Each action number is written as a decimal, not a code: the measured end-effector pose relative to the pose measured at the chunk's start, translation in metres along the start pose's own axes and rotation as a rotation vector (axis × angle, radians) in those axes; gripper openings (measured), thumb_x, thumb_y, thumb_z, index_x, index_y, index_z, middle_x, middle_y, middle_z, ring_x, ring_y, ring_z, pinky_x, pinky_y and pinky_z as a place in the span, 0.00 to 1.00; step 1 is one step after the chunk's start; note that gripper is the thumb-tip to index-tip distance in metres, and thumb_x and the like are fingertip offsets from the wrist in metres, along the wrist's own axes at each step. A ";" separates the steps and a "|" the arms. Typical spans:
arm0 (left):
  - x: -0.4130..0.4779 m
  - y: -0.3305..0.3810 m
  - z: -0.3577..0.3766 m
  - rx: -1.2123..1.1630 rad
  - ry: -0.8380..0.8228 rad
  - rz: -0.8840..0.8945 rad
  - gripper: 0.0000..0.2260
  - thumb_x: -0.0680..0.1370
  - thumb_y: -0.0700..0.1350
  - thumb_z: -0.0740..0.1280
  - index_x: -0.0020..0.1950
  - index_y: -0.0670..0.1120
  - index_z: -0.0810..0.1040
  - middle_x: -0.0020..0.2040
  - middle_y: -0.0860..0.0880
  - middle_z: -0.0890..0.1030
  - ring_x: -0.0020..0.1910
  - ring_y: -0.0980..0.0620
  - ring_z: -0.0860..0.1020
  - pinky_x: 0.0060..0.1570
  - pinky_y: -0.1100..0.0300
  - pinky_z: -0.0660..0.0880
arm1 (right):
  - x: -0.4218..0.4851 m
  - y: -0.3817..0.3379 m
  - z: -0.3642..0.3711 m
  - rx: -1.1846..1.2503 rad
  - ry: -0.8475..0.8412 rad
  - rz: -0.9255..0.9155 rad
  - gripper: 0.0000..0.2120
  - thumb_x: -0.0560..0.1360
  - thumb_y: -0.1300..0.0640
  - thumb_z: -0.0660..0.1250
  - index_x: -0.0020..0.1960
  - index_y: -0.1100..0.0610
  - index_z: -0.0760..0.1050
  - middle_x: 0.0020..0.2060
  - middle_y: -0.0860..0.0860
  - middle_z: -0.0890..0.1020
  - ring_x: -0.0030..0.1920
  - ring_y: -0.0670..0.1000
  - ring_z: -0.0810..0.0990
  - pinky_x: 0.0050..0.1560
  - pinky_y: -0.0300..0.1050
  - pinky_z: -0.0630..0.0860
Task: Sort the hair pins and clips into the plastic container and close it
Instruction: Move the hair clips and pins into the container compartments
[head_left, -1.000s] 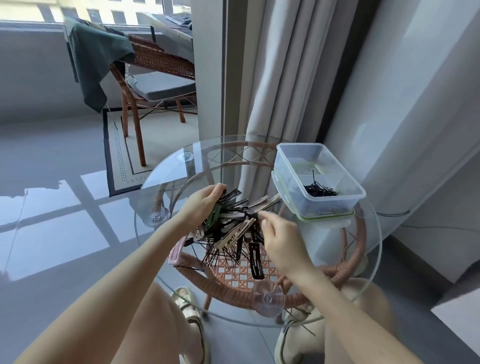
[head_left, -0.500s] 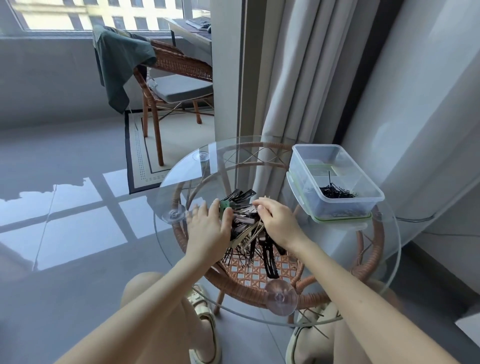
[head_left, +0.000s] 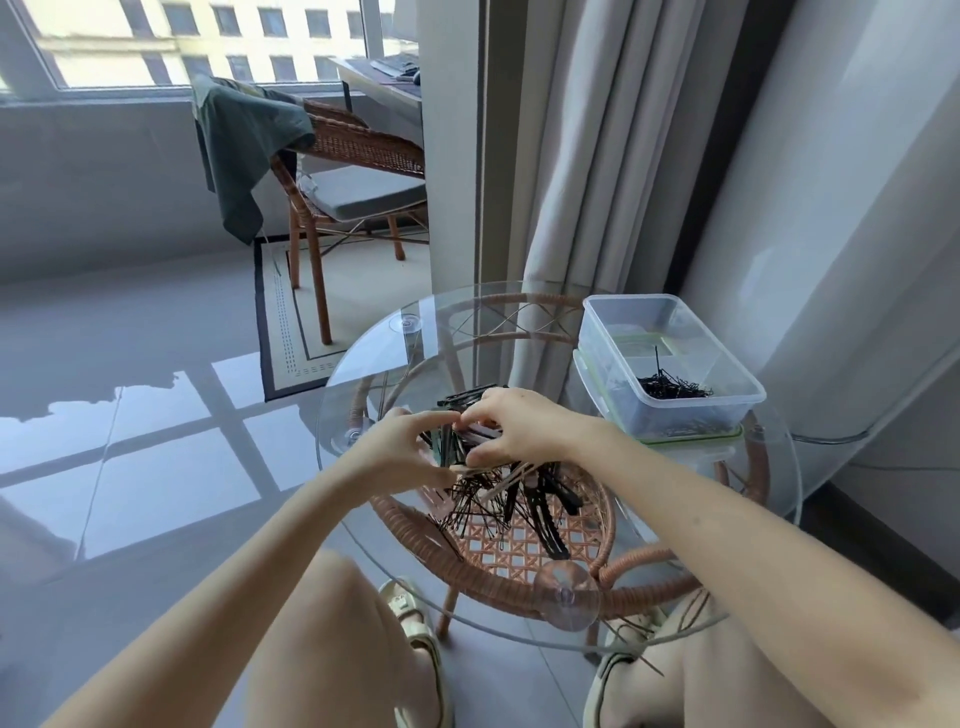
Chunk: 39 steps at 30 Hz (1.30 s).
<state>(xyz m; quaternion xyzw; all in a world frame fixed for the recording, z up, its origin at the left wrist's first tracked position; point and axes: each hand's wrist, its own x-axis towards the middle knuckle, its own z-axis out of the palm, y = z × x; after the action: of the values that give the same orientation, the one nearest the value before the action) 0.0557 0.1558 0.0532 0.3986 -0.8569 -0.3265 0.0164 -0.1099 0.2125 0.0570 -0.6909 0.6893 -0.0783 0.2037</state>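
Fingers (head_left: 441, 418) of the left hand (head_left: 400, 452) and those of the right hand (head_left: 519, 426) curl in from either side and close on a dark bundle of clips (head_left: 467, 439), fingertips nearly meeting over its top; both hands grip this bundle, though how firmly cannot be told. Beneath the fingers spreads the round glass table (head_left: 769, 499), with its woven rattan base (head_left: 498, 577) showing through the pane. Up and to the right of the fingers, well apart from them, the clear plastic container (head_left: 670, 364) stands open on its green-edged lid (head_left: 691, 439), at the far right part of the glass. Just below the fingers, toward the person, a loose heap of hair pins (head_left: 483, 506) and longer black clips fans out on the glass. Inside the container, toward its nearer right end, lies a small black cluster of sorted pins (head_left: 672, 389), one pin standing up out of it.
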 end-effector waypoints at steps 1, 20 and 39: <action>0.001 -0.002 0.000 -0.021 0.013 0.010 0.29 0.68 0.47 0.73 0.67 0.59 0.68 0.63 0.47 0.71 0.58 0.50 0.72 0.55 0.58 0.71 | 0.000 -0.002 -0.003 0.004 0.003 -0.012 0.19 0.70 0.49 0.71 0.61 0.49 0.75 0.55 0.50 0.76 0.57 0.51 0.73 0.57 0.46 0.68; 0.021 0.010 -0.009 0.103 0.150 0.065 0.05 0.69 0.48 0.73 0.38 0.47 0.85 0.34 0.51 0.84 0.27 0.53 0.77 0.27 0.68 0.73 | -0.032 0.105 -0.120 -0.012 0.679 0.463 0.06 0.67 0.66 0.69 0.42 0.61 0.83 0.42 0.57 0.85 0.47 0.55 0.80 0.44 0.39 0.70; 0.121 0.144 -0.064 0.049 0.415 0.250 0.12 0.74 0.48 0.68 0.39 0.41 0.84 0.31 0.44 0.82 0.26 0.55 0.80 0.34 0.62 0.79 | -0.066 0.139 -0.115 -0.064 0.741 0.401 0.08 0.72 0.57 0.65 0.43 0.57 0.82 0.40 0.55 0.85 0.44 0.56 0.80 0.48 0.50 0.77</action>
<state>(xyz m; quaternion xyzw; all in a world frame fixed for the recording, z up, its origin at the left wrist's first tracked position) -0.1054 0.1040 0.1583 0.3481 -0.8855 -0.2122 0.2228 -0.2854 0.2624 0.1182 -0.4740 0.8389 -0.2586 -0.0681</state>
